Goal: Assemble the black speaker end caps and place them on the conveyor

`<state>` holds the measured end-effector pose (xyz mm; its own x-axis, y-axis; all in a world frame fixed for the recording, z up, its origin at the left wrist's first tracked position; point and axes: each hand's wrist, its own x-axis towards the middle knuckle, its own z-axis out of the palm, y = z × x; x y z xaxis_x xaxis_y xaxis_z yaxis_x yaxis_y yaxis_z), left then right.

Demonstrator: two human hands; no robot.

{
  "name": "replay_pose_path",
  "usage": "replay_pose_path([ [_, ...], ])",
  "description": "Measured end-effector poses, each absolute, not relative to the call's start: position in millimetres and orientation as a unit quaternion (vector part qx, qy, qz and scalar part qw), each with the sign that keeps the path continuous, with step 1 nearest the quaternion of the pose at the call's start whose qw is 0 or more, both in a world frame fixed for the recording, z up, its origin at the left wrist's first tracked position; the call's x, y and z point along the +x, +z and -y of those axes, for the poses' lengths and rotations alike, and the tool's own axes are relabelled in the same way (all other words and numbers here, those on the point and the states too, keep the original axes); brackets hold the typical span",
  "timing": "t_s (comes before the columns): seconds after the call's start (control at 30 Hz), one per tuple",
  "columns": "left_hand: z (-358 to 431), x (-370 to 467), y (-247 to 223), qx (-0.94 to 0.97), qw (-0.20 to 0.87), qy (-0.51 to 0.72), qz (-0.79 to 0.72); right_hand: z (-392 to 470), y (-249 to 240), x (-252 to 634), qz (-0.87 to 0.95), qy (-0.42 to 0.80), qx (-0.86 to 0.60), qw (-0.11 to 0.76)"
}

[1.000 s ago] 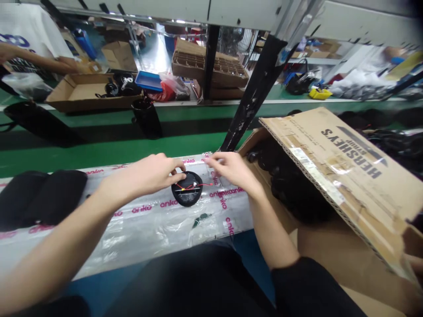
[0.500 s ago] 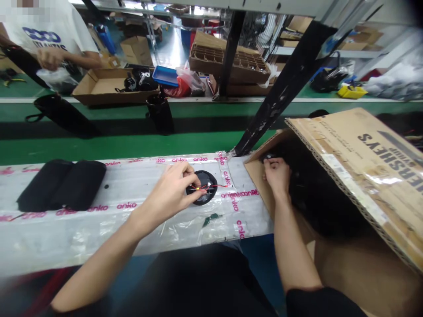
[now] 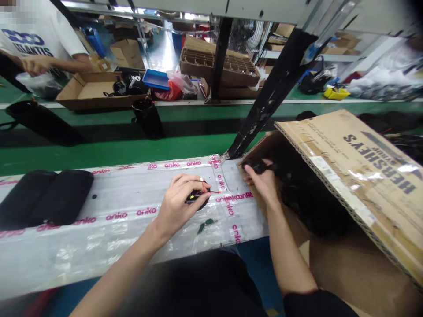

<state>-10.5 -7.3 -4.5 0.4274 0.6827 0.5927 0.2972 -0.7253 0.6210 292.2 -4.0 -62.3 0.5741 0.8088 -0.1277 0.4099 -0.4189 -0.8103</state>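
My left hand curls over a round black part with thin red wires, which lies on the plastic-covered bench; the fingers grip its edges and hide much of it. At the mouth of the cardboard box, my right hand has its thumb and fingers closed on a small black part. Shadow and the fingers hide that part's exact shape. Behind the hand, more black items fill the dark inside of the box.
A black padded case lies at the bench's left. A slanted black post rises behind the bench. Across the green conveyor stand black cylinders and an open carton. A co-worker's hand holds a plastic bag.
My left fingers have closed farther around the round part. My right hand has drawn a black part toward the box opening. The whole view has shifted slightly.
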Motion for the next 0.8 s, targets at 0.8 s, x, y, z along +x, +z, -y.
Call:
replay_pose_path([
  [0.8, 8.2, -1.9, -10.7, 0.82, 0.122, 0.439, -0.345, 54.1, -43.2, 245.8, 0.578, 0.432, -0.573, 0.39],
])
